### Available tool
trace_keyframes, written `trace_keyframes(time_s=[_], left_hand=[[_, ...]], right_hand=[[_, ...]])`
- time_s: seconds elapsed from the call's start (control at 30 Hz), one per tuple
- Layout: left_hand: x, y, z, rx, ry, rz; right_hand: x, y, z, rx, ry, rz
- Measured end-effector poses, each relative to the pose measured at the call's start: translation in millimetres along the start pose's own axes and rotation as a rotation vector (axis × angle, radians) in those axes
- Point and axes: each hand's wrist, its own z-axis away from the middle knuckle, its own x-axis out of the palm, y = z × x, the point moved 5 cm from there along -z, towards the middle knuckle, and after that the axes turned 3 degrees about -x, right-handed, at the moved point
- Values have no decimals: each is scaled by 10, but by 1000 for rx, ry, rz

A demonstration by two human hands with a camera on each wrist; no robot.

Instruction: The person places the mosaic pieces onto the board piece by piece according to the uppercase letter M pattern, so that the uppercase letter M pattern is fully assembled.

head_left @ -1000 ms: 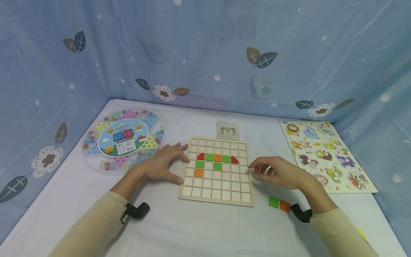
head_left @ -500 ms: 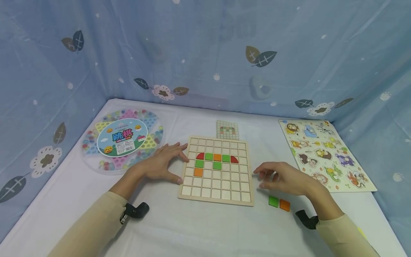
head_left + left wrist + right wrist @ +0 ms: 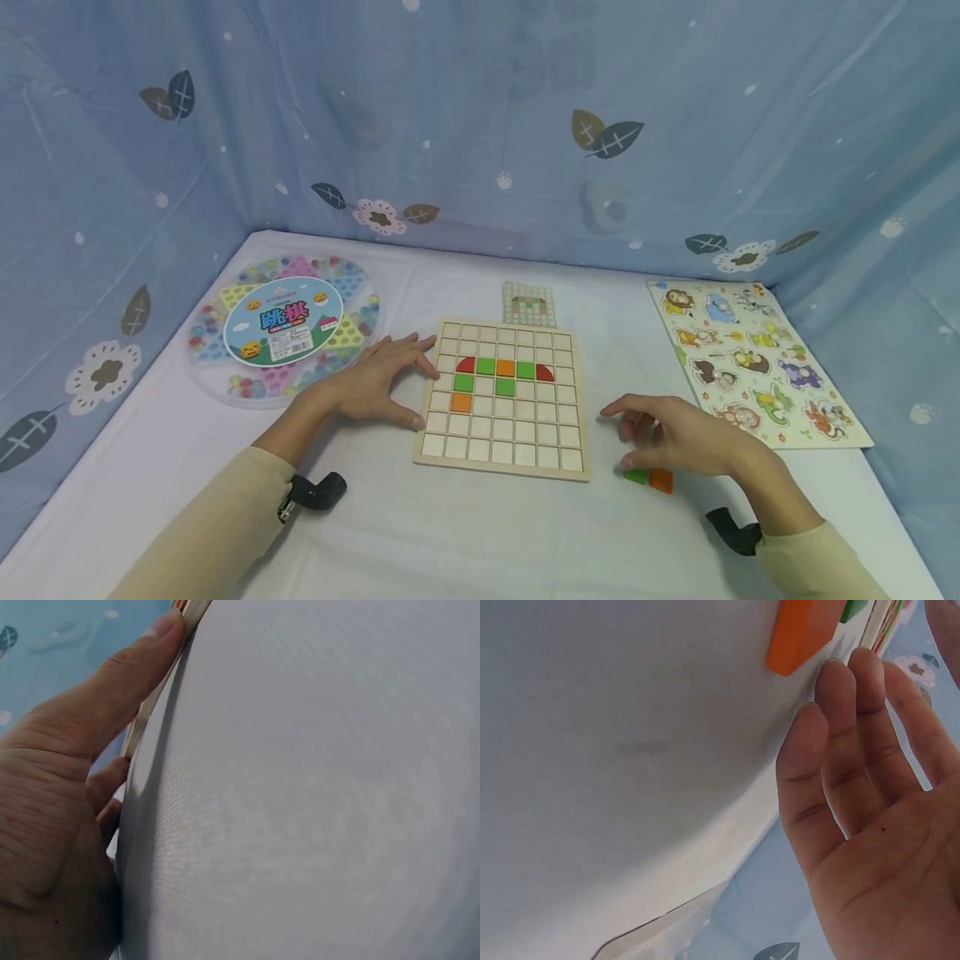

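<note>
A wooden grid board lies in the middle of the table. Red quarter-round pieces, green squares and orange squares form an arch-like pattern in its cells. My left hand rests along the board's left edge, thumb and fingertips touching its side; in the left wrist view the thumb lies on that edge. To the right of the board, my right hand hovers with loosely bent fingers and nothing in them. Beneath it lie a green square tile, partly hidden by the thumb, and an orange square tile.
A pattern card lies behind the board. On the left sits a round Chinese checkers box with coloured marbles. An animal puzzle board is at the right. Blue curtain hangs along the table's back and sides.
My right hand has moved away from the board's right edge, rightward and toward the table's front, and now partly covers the loose tiles. The left hand stays on the board's edge.
</note>
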Motion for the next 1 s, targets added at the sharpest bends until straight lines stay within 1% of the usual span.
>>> trace_keyframes(time_s=[0.27, 0.57, 0.8, 0.87, 1.0], left_hand=[[-7, -2, 1, -3, 1, -3], [-1, -20, 2, 2, 7, -8], [0, -3, -1, 5, 13, -3], [2, -1, -2, 4, 12, -1], [-1, 0, 0, 3, 12, 2]], right_hand=[[23, 43, 36, 11, -13, 3], [118, 75, 80, 8, -18, 12], [99, 63, 104, 15, -21, 29], [92, 66, 110, 11, -17, 41], [69, 63, 108, -25, 20, 79]])
